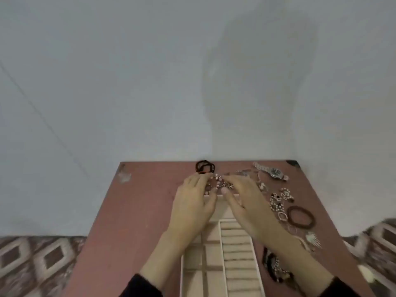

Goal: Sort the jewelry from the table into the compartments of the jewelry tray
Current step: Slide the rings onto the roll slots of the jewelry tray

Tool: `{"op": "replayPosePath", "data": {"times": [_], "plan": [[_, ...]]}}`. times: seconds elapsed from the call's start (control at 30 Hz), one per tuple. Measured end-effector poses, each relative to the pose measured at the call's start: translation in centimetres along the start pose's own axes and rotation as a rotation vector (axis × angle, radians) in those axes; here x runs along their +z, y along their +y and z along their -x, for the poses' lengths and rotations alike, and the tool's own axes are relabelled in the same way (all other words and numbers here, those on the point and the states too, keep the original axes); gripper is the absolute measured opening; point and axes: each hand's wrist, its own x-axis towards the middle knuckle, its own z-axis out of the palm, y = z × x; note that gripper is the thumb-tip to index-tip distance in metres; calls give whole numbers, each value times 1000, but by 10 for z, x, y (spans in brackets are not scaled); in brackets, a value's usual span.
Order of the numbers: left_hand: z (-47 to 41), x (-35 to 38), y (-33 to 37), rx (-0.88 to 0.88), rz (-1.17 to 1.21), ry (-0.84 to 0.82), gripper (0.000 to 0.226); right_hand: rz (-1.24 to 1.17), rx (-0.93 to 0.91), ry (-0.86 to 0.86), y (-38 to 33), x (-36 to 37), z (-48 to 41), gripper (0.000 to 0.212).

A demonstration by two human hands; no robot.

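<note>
The beaded jewelry cluster (216,184) lies just beyond the tray's (214,275) far edge, between my left hand (192,202) and right hand (246,200); whether the fingers are pinching it, I cannot tell.

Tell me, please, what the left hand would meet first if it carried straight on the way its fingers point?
Probably the black coiled bracelet near the table's far edge. The left hand points away and slightly right, its fingertips at the small beaded pile. Depth is hard to judge here.
</note>
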Motion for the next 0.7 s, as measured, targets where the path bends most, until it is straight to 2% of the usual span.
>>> {"op": "replayPosePath", "data": {"times": [0.13, 0.27, 0.43, 0.53, 0.7], "plan": [[43, 51, -34, 74, -187, -48, 43, 206, -37, -72, 35, 50, 42, 49], [57, 76, -51, 129, -395, -68, 47, 377, -72, -38, 52, 72, 58, 51], [57, 78, -53, 189, -445, -29, 48, 435, -155, 42, 59, 82, 55, 53], [57, 79, -55, 214, -470, -12, 51, 441, -175, 75, 60, 83, 54, 47], [56, 79, -56, 222, -509, -33, 52, 465, -217, 118, 64, 86, 51, 45]]}}
